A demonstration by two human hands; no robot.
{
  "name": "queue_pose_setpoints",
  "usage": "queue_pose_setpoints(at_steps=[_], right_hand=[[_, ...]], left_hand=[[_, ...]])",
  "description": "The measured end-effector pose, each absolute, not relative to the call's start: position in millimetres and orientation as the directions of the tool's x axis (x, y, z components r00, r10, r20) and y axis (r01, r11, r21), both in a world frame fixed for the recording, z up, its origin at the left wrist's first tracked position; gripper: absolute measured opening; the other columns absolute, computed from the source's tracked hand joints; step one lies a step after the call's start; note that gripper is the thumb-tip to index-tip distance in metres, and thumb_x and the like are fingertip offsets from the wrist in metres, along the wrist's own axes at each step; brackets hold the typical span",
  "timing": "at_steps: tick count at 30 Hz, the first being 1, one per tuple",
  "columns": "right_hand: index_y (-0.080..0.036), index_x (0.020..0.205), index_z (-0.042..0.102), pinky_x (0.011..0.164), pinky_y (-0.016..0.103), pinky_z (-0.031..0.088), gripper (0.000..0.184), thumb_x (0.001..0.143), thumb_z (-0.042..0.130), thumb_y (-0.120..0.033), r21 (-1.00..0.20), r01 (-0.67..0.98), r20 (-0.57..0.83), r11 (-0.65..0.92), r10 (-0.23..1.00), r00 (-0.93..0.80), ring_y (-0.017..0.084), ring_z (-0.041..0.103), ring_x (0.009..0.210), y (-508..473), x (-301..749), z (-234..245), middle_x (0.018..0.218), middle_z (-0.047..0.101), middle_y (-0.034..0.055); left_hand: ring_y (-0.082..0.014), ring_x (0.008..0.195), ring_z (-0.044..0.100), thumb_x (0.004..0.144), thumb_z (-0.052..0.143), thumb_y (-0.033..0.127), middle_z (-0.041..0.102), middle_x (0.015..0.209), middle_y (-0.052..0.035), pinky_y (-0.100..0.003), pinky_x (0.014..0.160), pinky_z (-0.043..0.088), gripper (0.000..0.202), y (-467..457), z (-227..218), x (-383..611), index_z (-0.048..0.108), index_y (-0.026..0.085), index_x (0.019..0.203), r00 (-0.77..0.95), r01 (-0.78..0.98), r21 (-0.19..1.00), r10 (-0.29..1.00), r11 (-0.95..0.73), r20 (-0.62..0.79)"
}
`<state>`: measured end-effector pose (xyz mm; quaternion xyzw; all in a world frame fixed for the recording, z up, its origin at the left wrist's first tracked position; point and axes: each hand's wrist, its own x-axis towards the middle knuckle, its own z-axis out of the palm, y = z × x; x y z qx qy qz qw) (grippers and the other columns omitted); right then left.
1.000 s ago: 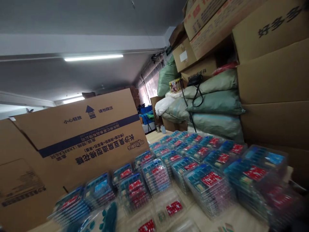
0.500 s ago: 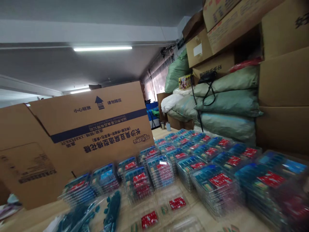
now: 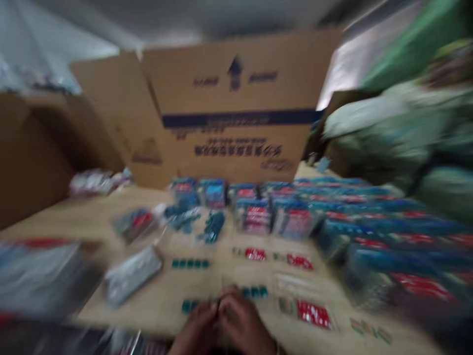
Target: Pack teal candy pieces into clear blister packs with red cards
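Near the front edge of my worktop (image 3: 158,305), my left hand (image 3: 197,325) and right hand (image 3: 240,318) meet, blurred; whether they pinch anything I can't tell. Teal pieces (image 3: 254,292) lie beside them.

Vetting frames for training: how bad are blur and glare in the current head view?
Head view: motion-blurred throughout, worst toward the sides; smaller print on the large carton smeared, left hand and right hand soft-edged, bright window washed out.
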<state>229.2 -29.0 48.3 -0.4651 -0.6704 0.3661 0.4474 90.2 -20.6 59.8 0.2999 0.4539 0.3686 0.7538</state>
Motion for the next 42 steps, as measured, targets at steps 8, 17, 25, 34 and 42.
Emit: queue_pose_setpoints(at_steps=[8, 17, 25, 34, 42], right_hand=[[-0.021, 0.084, 0.060, 0.067, 0.026, 0.051, 0.007, 0.077, 0.062, -0.024, -0.955, 0.234, 0.122, 0.183, 0.960, -0.253, 0.014, 0.062, 0.071, -43, 217, 37, 0.080, 0.063, 0.0008], [-0.019, 0.077, 0.059, 0.074, 0.030, 0.045, 0.008, 0.078, 0.065, -0.014, -0.687, 0.559, 0.276, 0.465, 0.878, -0.391, 0.018, 0.058, 0.079, 8, 154, 29, 0.079, 0.063, 0.0035], [-0.018, 0.085, 0.061, 0.078, 0.033, 0.044, 0.007, 0.079, 0.065, -0.015, -0.510, 0.673, 0.184, 0.535, 0.833, -0.523, 0.020, 0.057, 0.086, 11, 130, 29, 0.088, 0.065, 0.0059], [-0.018, 0.092, 0.066, 0.077, 0.026, 0.045, 0.020, 0.087, 0.047, -0.012, -0.338, 0.893, 0.088, 0.298, 0.955, -0.285, 0.018, 0.062, 0.090, 130, 187, 75, 0.097, 0.067, 0.0069], [-0.015, 0.113, 0.063, 0.080, 0.028, 0.043, 0.036, 0.083, 0.044, -0.007, -0.201, 0.954, -0.042, 0.221, 0.971, -0.234, 0.024, 0.061, 0.101, 261, 166, 48, 0.114, 0.065, 0.0141]], left_hand=[[-0.0116, 0.067, 0.056, 0.064, 0.075, 0.039, 0.062, 0.073, -0.0010, -0.023, 0.064, 0.041, 0.030, -53, 53, 42, 0.064, 0.015, 0.079, 0.315, -0.168, 0.834, 0.830, 0.526, -0.460], [-0.0209, 0.088, 0.055, 0.082, 0.055, 0.024, 0.063, 0.089, -0.0062, -0.037, 0.081, 0.041, 0.008, -12, 18, -48, 0.060, 0.018, 0.082, 0.279, 0.735, 0.565, 0.927, -0.375, 0.252], [-0.0209, 0.088, 0.053, 0.081, 0.057, 0.024, 0.061, 0.092, -0.0059, -0.035, 0.078, 0.042, 0.012, -12, 13, -47, 0.057, 0.018, 0.091, 0.278, 0.746, 0.519, 0.903, -0.418, 0.327], [-0.0200, 0.087, 0.054, 0.086, 0.054, 0.023, 0.064, 0.093, -0.0043, -0.034, 0.076, 0.042, 0.012, 13, 12, -30, 0.059, 0.021, 0.097, 0.488, 0.688, 0.461, 0.827, -0.561, 0.278], [-0.0203, 0.088, 0.057, 0.082, 0.056, 0.019, 0.064, 0.094, -0.0052, -0.035, 0.076, 0.044, 0.017, 12, 9, -31, 0.057, 0.020, 0.099, 0.479, 0.676, 0.457, 0.816, -0.578, 0.323]])
